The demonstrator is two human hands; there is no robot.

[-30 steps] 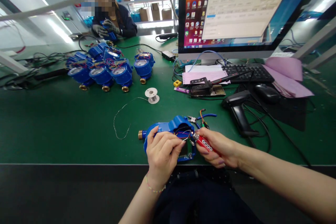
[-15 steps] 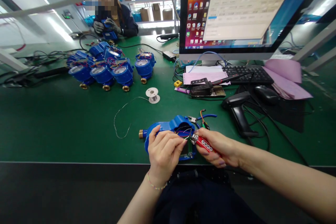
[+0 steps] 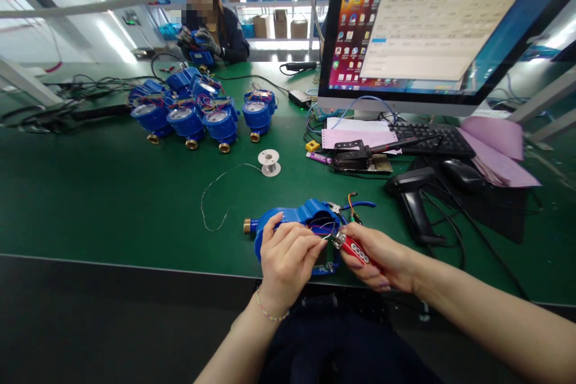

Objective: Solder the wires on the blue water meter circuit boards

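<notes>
Two hands [image 3: 288,259] [image 3: 387,257] crowd a blue meter [image 3: 306,210] near the table edge [image 3: 135,261].

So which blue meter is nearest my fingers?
The blue meter partly covered by your left fingers; the other meters are farther back across the table.

hands [image 3: 288,258] and lighter [image 3: 359,251] at blue meter [image 3: 294,215]

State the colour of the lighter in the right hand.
The lighter is red with white markings, best seen in the head view.
</notes>
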